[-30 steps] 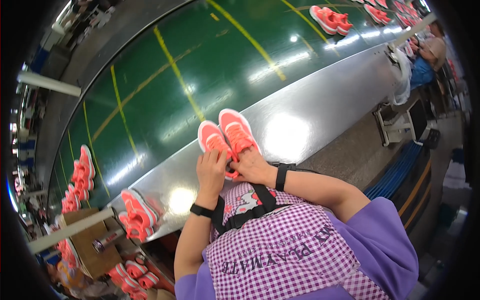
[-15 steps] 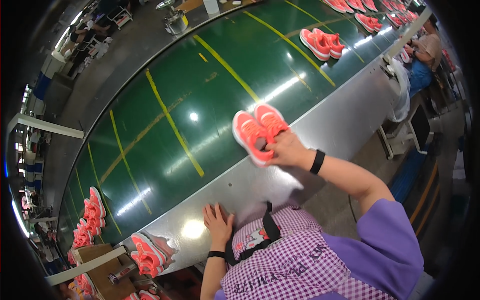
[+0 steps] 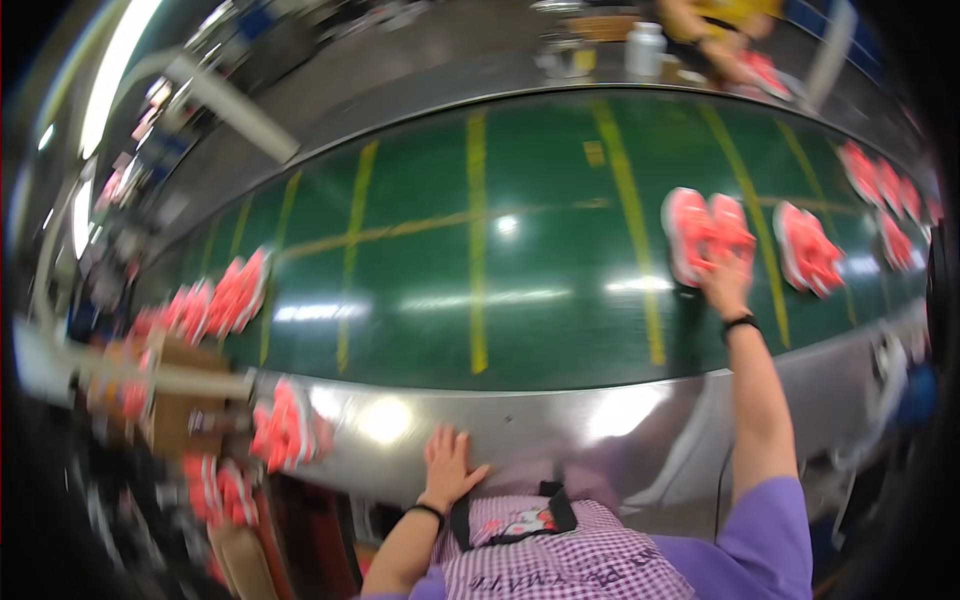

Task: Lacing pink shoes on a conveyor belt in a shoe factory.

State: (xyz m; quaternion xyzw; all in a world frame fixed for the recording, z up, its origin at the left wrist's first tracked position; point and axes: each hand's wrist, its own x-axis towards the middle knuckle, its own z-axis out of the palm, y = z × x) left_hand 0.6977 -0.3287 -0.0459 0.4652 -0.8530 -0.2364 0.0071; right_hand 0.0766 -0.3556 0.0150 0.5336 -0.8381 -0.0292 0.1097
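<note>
My right hand (image 3: 730, 288) grips a pair of coral sneakers (image 3: 688, 232) with white soles by their heel ends, over the right part of the green conveyor belt (image 3: 540, 345). Motion blur leaves it unclear whether the soles touch the belt. My left hand (image 3: 450, 470) lies flat on the metal ledge (image 3: 540, 425), fingers spread, with nothing in it. Another coral pair (image 3: 808, 248) sits on the belt just right of the held one.
More coral sneakers (image 3: 230, 295) line the belt's left end, and several others (image 3: 880, 180) its far right. A sneaker pair (image 3: 287, 428) rests on the ledge's left end, near a cardboard box (image 3: 175, 425). Across the belt, a person (image 3: 725, 40) handles a shoe beside a white bottle (image 3: 645, 50).
My right hand has carried the sneakers from the ledge's edge out over the belt, up and to the right. The view has turned. My left hand stays on the ledge.
</note>
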